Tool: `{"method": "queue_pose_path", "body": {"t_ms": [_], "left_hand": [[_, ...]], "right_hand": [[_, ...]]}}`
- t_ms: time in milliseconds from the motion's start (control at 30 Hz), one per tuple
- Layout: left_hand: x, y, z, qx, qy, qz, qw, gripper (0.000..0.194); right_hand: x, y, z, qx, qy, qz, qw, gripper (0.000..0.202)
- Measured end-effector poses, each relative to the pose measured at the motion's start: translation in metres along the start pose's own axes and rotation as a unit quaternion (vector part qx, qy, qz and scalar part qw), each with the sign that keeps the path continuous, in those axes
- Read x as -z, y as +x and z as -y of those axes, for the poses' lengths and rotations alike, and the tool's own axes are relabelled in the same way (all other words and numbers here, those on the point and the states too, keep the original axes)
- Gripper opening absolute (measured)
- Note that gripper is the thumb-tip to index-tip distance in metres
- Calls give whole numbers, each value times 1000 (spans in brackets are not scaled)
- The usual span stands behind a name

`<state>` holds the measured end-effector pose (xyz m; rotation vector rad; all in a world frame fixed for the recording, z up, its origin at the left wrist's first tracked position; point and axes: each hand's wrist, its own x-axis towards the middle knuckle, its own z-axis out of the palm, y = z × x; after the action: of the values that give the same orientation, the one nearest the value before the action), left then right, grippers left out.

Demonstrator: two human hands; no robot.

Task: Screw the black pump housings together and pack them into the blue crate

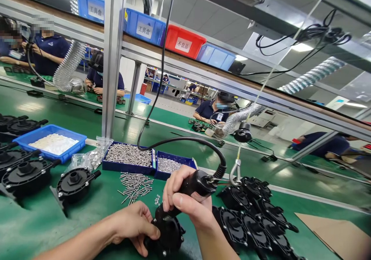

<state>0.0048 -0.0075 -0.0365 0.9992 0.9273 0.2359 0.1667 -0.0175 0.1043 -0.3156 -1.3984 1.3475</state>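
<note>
My right hand point(188, 198) is wrapped round a black electric screwdriver point(199, 186), which hangs from a cord by a metal hook and has a black cable looping from its top end. The tool slants down to a round black plastic housing point(171, 233) on the green bench. Whether its tip touches a screw is hidden. My left hand point(133, 227) grips the housing's left side between thumb and fingers. Just beyond my hands lie a loose pile of metal screws point(135, 186) and several small nuts point(157, 200).
Behind the pile stand a blue box of screws point(129, 169) and a blue box of nuts point(166, 176). Black housings point(74, 186) sit at left near a blue tray point(55, 157); more housings point(257, 229) crowd the right, beside cardboard point(336, 233). Co-workers sit across the bench.
</note>
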Motion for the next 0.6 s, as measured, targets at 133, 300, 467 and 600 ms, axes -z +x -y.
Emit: {"method": "queue_pose_path", "body": {"t_ms": [133, 300, 467, 600], "left_hand": [[-3, -7, -7, -16, -3, -2, 1000, 33], [-5, -10, -9, -28, -5, 0, 1000, 31], [-5, -10, -4, -47, -13, -14, 999, 34], [-5, -9, -1, -71, -30, -26, 997, 41]], "right_hand": [[-2, -1, 1, -12, 16, 4, 1000, 24], [0, -4, -3, -14, 4, 8, 1000, 24], [0, -3, -6, -16, -10, 20, 1000, 24], [2, -2, -13, -39, 33, 21, 998, 29]]}}
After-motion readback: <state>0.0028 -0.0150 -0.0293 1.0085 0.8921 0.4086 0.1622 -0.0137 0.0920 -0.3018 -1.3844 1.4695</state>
